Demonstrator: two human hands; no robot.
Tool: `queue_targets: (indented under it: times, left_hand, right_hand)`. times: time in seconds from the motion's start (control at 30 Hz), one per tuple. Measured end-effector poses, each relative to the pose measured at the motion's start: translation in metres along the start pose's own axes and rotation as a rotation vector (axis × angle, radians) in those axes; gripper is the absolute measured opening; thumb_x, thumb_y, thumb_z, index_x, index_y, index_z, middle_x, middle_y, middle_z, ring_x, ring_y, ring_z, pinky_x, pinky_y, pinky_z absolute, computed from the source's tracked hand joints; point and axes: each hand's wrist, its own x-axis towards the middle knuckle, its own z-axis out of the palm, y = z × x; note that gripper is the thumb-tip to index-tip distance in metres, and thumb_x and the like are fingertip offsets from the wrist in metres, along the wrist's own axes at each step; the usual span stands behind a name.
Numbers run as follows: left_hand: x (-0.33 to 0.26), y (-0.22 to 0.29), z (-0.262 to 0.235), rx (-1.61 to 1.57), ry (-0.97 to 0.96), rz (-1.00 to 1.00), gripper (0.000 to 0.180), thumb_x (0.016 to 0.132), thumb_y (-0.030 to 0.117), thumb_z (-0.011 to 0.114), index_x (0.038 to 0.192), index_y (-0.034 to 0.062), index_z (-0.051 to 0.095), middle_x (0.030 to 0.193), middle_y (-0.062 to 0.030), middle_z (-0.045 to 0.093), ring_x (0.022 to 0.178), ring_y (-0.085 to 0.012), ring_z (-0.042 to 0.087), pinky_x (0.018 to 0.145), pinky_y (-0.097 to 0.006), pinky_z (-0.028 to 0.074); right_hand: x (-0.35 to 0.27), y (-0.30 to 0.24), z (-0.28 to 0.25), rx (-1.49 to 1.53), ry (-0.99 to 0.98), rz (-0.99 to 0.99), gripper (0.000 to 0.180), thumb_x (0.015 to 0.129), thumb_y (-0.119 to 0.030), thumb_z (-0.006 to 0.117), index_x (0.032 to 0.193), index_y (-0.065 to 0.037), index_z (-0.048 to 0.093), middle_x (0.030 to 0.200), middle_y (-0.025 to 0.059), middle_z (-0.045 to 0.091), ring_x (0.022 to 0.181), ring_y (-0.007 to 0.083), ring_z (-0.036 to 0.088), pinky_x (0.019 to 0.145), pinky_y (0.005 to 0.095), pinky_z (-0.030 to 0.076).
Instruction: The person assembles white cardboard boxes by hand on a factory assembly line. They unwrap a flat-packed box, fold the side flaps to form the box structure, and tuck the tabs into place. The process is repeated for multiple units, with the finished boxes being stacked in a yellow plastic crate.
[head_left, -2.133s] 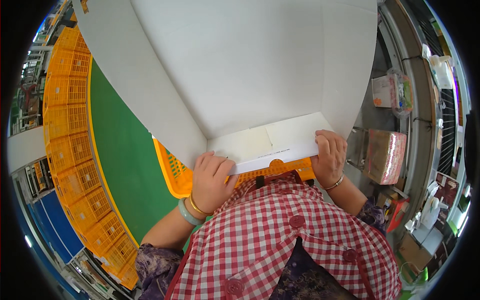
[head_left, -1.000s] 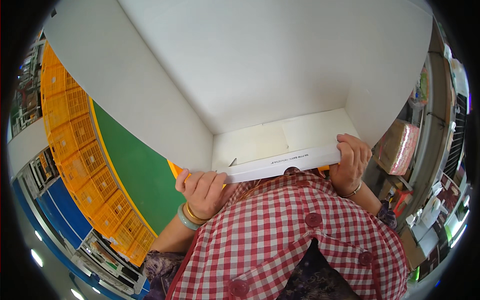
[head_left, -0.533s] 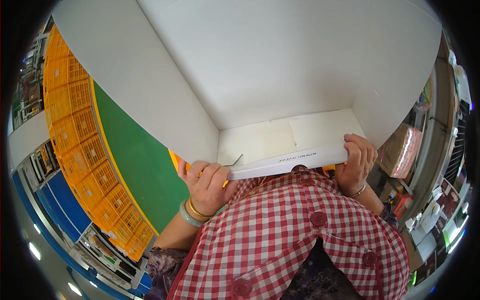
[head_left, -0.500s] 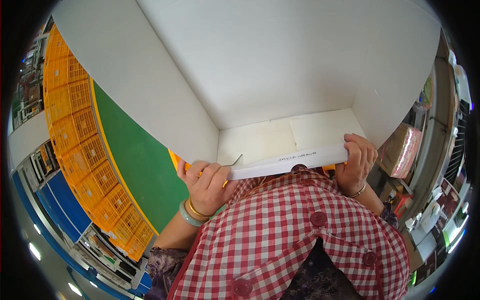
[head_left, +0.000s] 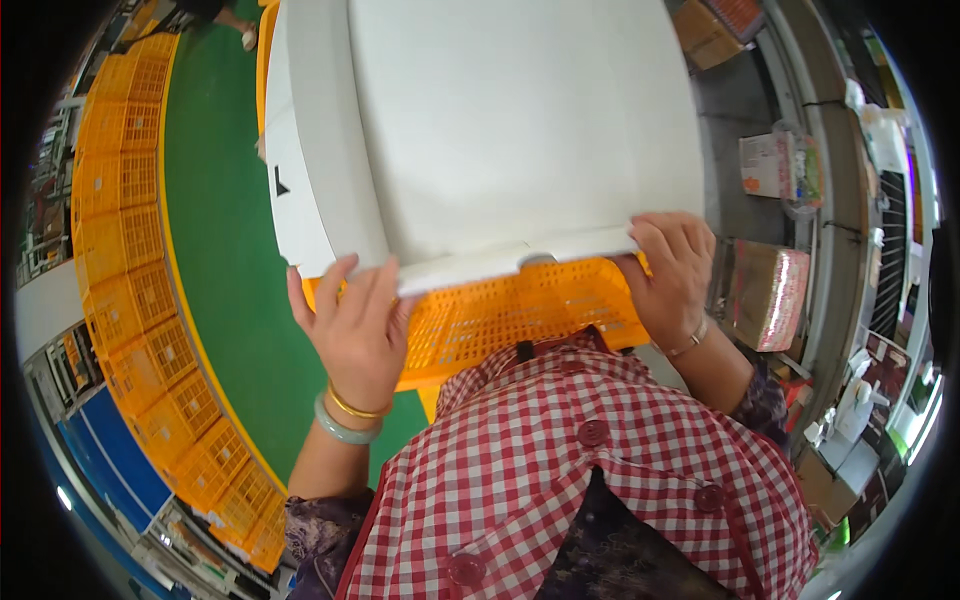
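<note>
A large white cardboard box [head_left: 530, 120] fills the upper middle, its shallow inside facing me. Low side walls run along its left and near edges, and a dark mark shows on the outer left flap. At the near left corner is my left hand [head_left: 355, 325], its fingers bent over the edge and somewhat apart, the thumb low beside the near wall. My right hand [head_left: 675, 275] grips the near right corner, with fingers on top and thumb below. Behind the near wall, an orange plastic crate [head_left: 520, 310] shows between the box and my body.
Orange crates [head_left: 140, 220] stand in a long row at the left, beyond a green floor strip [head_left: 205, 200]. To the right, a counter holds a shiny wrapped carton [head_left: 765, 295] and a white-and-orange package [head_left: 765, 165]. Another person's foot [head_left: 248, 38] appears at the upper left.
The box has tipped down and away from me, uncovering the orange crate near my body. Both hands moved with its near edge; the left hand's fingers have shifted onto the corner.
</note>
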Motion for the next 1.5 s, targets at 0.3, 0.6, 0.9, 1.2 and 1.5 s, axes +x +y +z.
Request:
queue_targets:
  times: [0.3, 0.6, 0.9, 1.2, 1.5]
  left_hand:
    - [0.058, 0.007, 0.05, -0.407, 0.271, 0.201, 0.013, 0.078, 0.004, 0.067, 0.09, 0.0025, 0.063, 0.082, -0.0085, 0.06, 0.072, -0.0263, 0.056, 0.064, -0.035, 0.044]
    - [0.074, 0.009, 0.068, -0.346, 0.124, 0.229, 0.008, 0.081, 0.006, 0.062, 0.089, 0.004, 0.061, 0.08, -0.0099, 0.06, 0.077, -0.0287, 0.057, 0.069, -0.04, 0.045]
    - [0.088, 0.049, 0.099, -0.329, 0.311, 0.291, 0.01, 0.084, 0.014, 0.06, 0.078, 0.0076, 0.053, 0.071, -0.0054, 0.052, 0.068, -0.024, 0.051, 0.062, -0.037, 0.037]
    - [0.068, 0.03, 0.032, -0.418, 0.435, 0.215, 0.026, 0.083, 0.012, 0.062, 0.108, 0.0041, 0.06, 0.093, -0.0124, 0.062, 0.089, -0.0287, 0.058, 0.08, -0.039, 0.043]
    - [0.046, 0.025, 0.115, -0.901, 0.29, -0.229, 0.029, 0.087, 0.013, 0.058, 0.113, 0.0008, 0.058, 0.104, -0.016, 0.061, 0.094, -0.0319, 0.058, 0.085, -0.038, 0.046]
  right_hand:
    - [0.045, 0.023, 0.031, 0.057, 0.221, -0.215, 0.017, 0.073, -0.018, 0.072, 0.081, -0.01, 0.058, 0.074, 0.0005, 0.058, 0.069, 0.0195, 0.055, 0.067, 0.0325, 0.039]
    - [0.045, 0.035, 0.058, -0.027, 0.18, -0.209, 0.014, 0.081, -0.022, 0.063, 0.083, -0.01, 0.056, 0.072, 0.0017, 0.053, 0.07, 0.0208, 0.052, 0.067, 0.0367, 0.038]
    - [0.048, -0.001, 0.066, -0.073, 0.17, -0.161, 0.012, 0.083, -0.023, 0.06, 0.084, -0.013, 0.054, 0.075, 0.0015, 0.05, 0.077, 0.0204, 0.051, 0.078, 0.0365, 0.037]
    - [0.05, 0.075, 0.049, 0.024, 0.087, -0.312, 0.01, 0.08, -0.011, 0.056, 0.088, -0.015, 0.06, 0.089, 0.0027, 0.061, 0.093, 0.0221, 0.056, 0.092, 0.0377, 0.036]
    - [0.099, 0.027, 0.011, 0.082, 0.253, -0.109, 0.035, 0.077, -0.018, 0.063, 0.109, -0.003, 0.061, 0.105, 0.0143, 0.063, 0.1, 0.0325, 0.057, 0.089, 0.0416, 0.043]
